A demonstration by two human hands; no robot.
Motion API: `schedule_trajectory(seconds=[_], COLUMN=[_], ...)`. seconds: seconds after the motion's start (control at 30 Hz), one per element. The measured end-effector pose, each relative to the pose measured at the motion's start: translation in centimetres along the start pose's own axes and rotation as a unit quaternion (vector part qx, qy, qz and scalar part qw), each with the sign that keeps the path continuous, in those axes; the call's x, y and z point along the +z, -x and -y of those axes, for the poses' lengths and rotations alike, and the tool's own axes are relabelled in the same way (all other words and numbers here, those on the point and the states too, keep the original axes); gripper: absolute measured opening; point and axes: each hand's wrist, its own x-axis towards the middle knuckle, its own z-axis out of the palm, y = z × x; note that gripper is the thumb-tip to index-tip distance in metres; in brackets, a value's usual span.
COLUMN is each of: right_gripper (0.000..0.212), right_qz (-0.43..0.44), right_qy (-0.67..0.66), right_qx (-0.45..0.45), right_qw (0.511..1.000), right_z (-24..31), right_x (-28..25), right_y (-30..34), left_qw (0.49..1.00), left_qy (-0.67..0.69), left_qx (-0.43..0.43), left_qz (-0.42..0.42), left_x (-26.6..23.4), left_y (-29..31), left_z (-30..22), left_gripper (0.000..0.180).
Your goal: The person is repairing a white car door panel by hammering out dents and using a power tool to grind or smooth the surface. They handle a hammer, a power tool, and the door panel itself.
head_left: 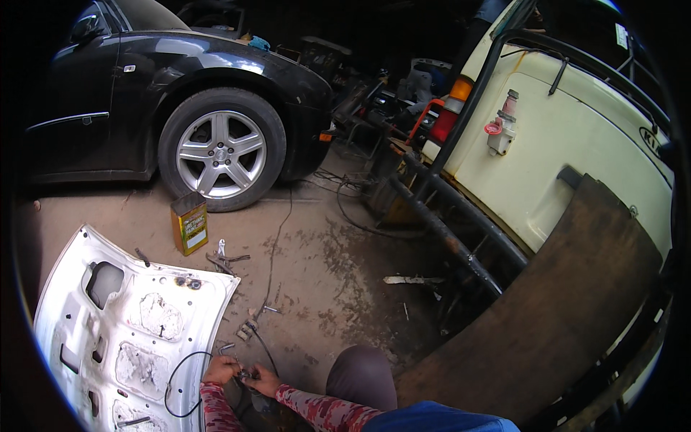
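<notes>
Low in the view, my left hand (221, 369) and my right hand (264, 381) meet beside the edge of a white car hood panel (188, 302). Both hands have their fingers closed around a small dark part between them, too small to name. A black cord (168, 385) loops from near my left hand over the hood panel. Another dark cable (268, 351) runs from near my right hand up to a small socket block (246, 331) on the floor. Beneath my hands is a dark rounded object (268, 407), mostly hidden by my sleeve.
A yellow can (189, 224) and some tools (222, 261) lie beyond the hood panel. Behind stands a black car with a silver wheel (222, 153). To the right are a cream vehicle (547, 137), its dark tube bumper (461, 248) and a large brown curved sheet (547, 309).
</notes>
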Motion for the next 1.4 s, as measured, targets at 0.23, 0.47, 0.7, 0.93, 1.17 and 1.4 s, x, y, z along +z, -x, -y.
schedule_trajectory(seconds=[0.23, 0.47, 0.7, 0.93, 1.17, 1.4], right_gripper=[0.049, 0.050, 0.054, 0.055, 0.075, 0.068], right_qz=[0.026, -0.014, 0.097, 0.070, 0.021, -0.006], right_qy=[-0.062, 0.103, -0.112, -0.056, 0.072, -0.091], right_qx=[-0.058, 0.045, -0.073, -0.023, 0.044, -0.078], right_qw=[0.996, 0.994, 0.986, 0.996, 0.996, 0.993], right_z=[1.0, 4.2, -0.7, 0.7, 3.2, 0.2], right_x=[0.1, -1.1, 0.3, -0.3, -1.0, 0.9], right_y=[0.1, 1.5, -1.8, -0.7, 0.6, 0.0], left_qw=[0.999, 0.998, 0.998, 0.995, 0.991, 0.995], left_qy=[0.030, 0.040, -0.044, -0.077, -0.116, -0.088], left_qx=[-0.039, -0.051, 0.044, 0.067, 0.059, 0.045], left_qz=[-0.008, 0.016, 0.030, 0.015, -0.022, -0.018], left_x=[-0.2, 0.2, -0.2, -0.3, -0.3, -0.2], left_y=[0.9, 0.8, 0.7, 0.1, 0.6, 0.7], left_z=[-0.5, -2.0, -2.2, -0.9, -1.7, -1.4], left_gripper=[0.024, 0.025, 0.021, 0.023, 0.025, 0.023])
